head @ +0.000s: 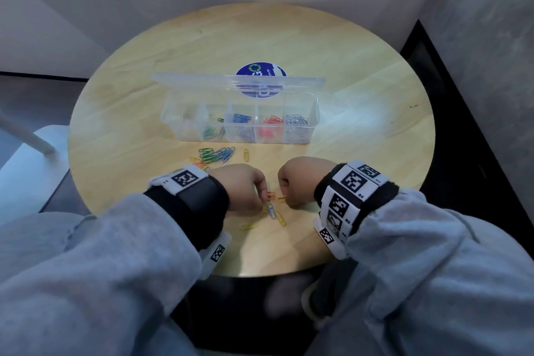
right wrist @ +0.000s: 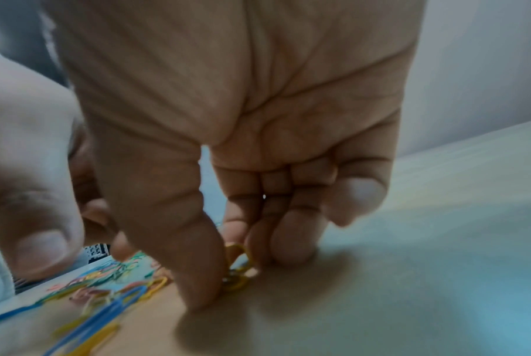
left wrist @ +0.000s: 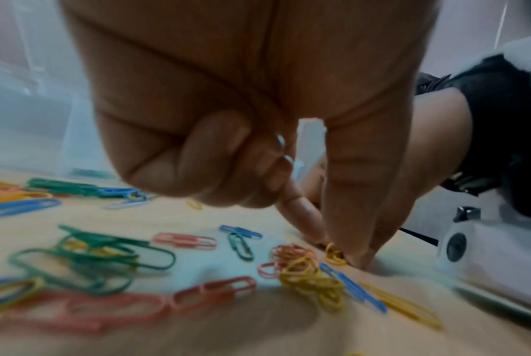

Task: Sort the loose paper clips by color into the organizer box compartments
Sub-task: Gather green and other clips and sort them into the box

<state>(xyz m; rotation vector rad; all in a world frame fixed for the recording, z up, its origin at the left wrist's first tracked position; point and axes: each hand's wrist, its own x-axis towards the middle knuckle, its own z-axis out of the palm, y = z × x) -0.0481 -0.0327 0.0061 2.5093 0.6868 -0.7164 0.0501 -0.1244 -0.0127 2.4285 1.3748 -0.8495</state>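
Note:
The clear organizer box (head: 239, 136) stands open mid-table, holding green, blue, red and silver clips in separate compartments. Both hands work side by side at the near edge. My left hand (head: 245, 191) pinches a small yellow clip (left wrist: 334, 257) against the table with thumb and index fingertip. Its other fingers are curled, and a bit of silver wire (left wrist: 281, 144) shows among them. My right hand (head: 294, 182) pinches yellow clips (right wrist: 236, 265) between thumb and fingers on the tabletop. I cannot tell whether both hands hold the same linked clips.
A pile of mixed loose clips (head: 215, 154) lies in front of the box. More red, blue and yellow clips (head: 273, 212) lie between and below the hands. The box lid (head: 237, 81) stands up behind, with a blue sticker (head: 261, 72) beyond it. The round table's (head: 361, 81) near edge is close to my wrists.

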